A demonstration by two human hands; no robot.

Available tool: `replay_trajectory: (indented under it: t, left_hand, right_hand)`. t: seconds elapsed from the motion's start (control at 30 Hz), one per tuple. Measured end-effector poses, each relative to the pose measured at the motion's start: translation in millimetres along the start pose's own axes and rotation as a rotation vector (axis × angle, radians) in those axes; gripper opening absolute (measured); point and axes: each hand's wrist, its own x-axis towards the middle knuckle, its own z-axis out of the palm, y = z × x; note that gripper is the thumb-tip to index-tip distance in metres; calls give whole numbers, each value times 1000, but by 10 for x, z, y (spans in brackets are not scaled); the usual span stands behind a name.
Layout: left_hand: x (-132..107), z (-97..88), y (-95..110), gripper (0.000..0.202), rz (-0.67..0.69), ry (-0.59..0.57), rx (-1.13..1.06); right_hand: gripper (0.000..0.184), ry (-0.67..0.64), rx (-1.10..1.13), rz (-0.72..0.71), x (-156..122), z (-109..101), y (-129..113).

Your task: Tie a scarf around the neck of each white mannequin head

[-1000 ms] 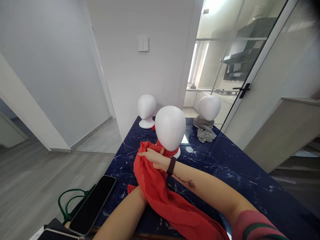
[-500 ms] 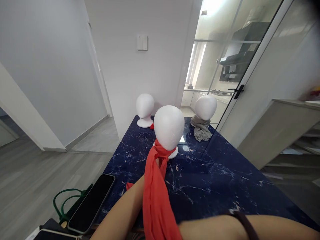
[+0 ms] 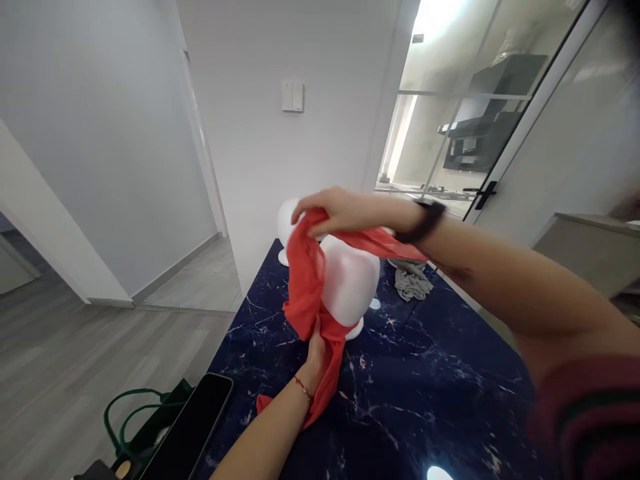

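Note:
A white foam mannequin head [image 3: 353,280] stands on a dark blue marbled table with a red scarf [image 3: 305,267] round its neck. My left hand [image 3: 316,350] is closed on the scarf low at the neck's left side; the fingertips are partly hidden by the cloth. Raised above and in front of the head, my right hand [image 3: 333,210] grips the scarf's long end. From that hand one stretch hangs down on the left and another trails right under my forearm. The scarf's other end lies on the table beside my left wrist.
Behind stands a second foam head [image 3: 286,223], mostly covered by my hand and the scarf. A grey scarf [image 3: 413,283] lies at the back right, its head hidden by my arm. A phone [image 3: 200,417] and a green-handled bag [image 3: 145,427] sit at the table's left edge.
My right hand has risen from the bottom of the view to above the head, carrying the scarf's long end up. My left hand stays at the neck and now shows.

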Motion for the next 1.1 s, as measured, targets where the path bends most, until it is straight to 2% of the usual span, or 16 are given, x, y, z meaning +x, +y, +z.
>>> replay_trajectory:
  t: [0.1, 0.17, 0.2, 0.27, 0.37, 0.43, 0.47, 0.5, 0.57, 0.63, 0.73, 0.8, 0.87, 0.97, 1.03, 1.1]
  left_hand:
    - [122, -43, -21, 41, -15, -18, -174]
    - [143, -61, -34, 42, -27, -28, -223]
    - [138, -64, -37, 44, -38, -41, -223]
    - [108, -60, -35, 46, -52, -83, -196]
    - [53, -55, -26, 47, -10, -91, -72]
    - [34, -67, -25, 45, 14, -62, 63]
    - [33, -79, -27, 44, 18, -55, 128]
    - [38, -95, -33, 43, 21, -58, 179]
    - [62, -133, -53, 41, 36, -67, 236]
    - [92, -173, -81, 40, 56, -62, 261]
    - [120, -216, -110, 41, 89, -55, 285]
    - [116, -217, -110, 46, 114, -71, 299]
    - [97, -193, -95, 51, 140, -93, 309]
    - [55, -137, -66, 52, 143, -150, 316]
    - [33, -113, -55, 49, 144, -172, 314]
    - [24, -108, -52, 48, 153, -169, 307]
  right_hand:
    - [28, -44, 61, 14, 720, -15, 711]
    - [26, -45, 65, 184, 916, 49, 1247]
    - [26, -50, 75, 281, 915, 98, 1507]
    - [23, -12, 119, 480, 734, 233, 1979]
    - [21, 126, 211, 738, 153, 543, 2498]
    - [22, 242, 288, 901, -323, 811, 2690]
    - [21, 335, 321, 937, -565, 957, 2736]
    - [21, 366, 322, 946, -805, 1106, 2750]
    - [19, 379, 314, 941, -1270, 1412, 2681]
    - [17, 386, 292, 922, -1700, 1724, 2493]
    - [21, 360, 276, 864, -2207, 2191, 2010]
    - [28, 336, 288, 843, -2384, 2477, 1581]
    - [34, 300, 332, 773, -2402, 2722, 1119]
    - [40, 323, 371, 678, -2195, 2997, 510]
    - [37, 393, 322, 662, -2008, 3126, 239]
    - [30, 426, 267, 669, -1865, 3218, 86]
